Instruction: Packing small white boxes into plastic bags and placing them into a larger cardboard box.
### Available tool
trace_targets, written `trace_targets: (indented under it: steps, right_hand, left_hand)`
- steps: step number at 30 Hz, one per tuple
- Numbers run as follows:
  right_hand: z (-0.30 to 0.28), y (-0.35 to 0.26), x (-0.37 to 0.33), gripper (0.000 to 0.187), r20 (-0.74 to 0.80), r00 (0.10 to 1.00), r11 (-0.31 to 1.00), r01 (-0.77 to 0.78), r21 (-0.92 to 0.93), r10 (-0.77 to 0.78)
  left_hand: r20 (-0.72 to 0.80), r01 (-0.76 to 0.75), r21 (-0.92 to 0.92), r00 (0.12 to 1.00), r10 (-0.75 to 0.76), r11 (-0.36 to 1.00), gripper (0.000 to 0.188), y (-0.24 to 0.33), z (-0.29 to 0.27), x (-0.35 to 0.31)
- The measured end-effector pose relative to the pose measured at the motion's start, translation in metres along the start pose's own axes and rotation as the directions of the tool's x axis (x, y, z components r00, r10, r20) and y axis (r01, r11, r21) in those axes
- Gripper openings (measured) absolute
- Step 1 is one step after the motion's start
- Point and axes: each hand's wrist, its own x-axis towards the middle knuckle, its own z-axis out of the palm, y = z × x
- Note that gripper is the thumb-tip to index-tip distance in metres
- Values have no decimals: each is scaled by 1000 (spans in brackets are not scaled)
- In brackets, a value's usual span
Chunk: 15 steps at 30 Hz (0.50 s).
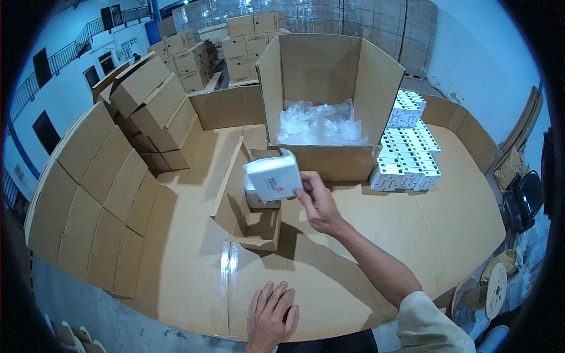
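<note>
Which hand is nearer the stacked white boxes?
Right. The right hand is left of the white boxes; the left hand is farther, at the near side of the table.

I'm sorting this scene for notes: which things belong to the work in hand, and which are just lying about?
Likely in use:
white packet, in the right hand
small open carton beneath it
large open box holding clear plastic
stacked white boxes

Likely just about:
reel
background cartons
</note>
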Motion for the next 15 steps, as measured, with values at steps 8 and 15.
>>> trace_targets:
  steps: [8, 15]
  right_hand:
    - [27, 12, 12, 24, 92, 996, 993, 26, -118, -16]
    - [17, 19, 14, 31, 67, 988, 941, 155, -301, -142]
  left_hand:
    - [-7, -13, -3, 1000, 13, 1000, 45, 0, 5, 14]
    - [-11, 10, -35, 1000, -11, 999, 44, 1, 6, 24]
